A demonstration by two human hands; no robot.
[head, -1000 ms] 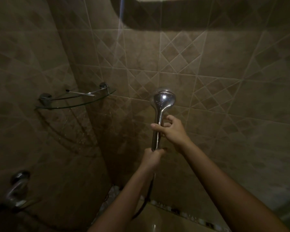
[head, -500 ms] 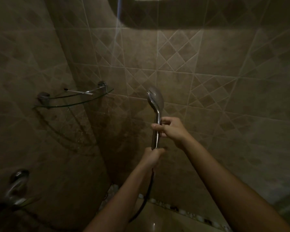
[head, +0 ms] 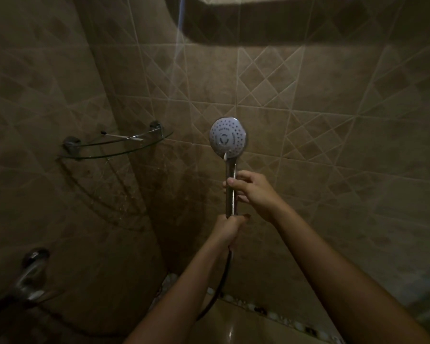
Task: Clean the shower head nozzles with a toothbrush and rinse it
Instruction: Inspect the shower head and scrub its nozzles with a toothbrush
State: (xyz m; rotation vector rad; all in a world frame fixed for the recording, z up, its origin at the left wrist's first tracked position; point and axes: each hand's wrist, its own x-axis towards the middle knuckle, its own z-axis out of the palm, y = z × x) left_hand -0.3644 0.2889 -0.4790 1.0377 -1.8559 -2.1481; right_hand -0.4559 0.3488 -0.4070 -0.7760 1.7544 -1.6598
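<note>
I hold a chrome hand shower upright in front of the tiled wall. Its round shower head [head: 228, 137] now shows me its white face with many small nozzles. My left hand [head: 230, 228] grips the bottom of the handle where the dark hose [head: 216, 294] leaves it. My right hand [head: 252, 191] is wrapped around the middle of the handle, thumb on the front. A thin white toothbrush [head: 124, 137] lies on the glass corner shelf [head: 119, 151], to the left of the shower head and apart from both hands.
A chrome tap [head: 31, 274] juts out at the lower left. The brown tiled walls meet in a corner behind the shelf. A pebble-trimmed ledge [head: 271, 314] runs along the bottom below my arms.
The shower head has been turned about its handle: first its chrome back faced me, then its edge, now the white nozzle face. Both hands kept their grip.
</note>
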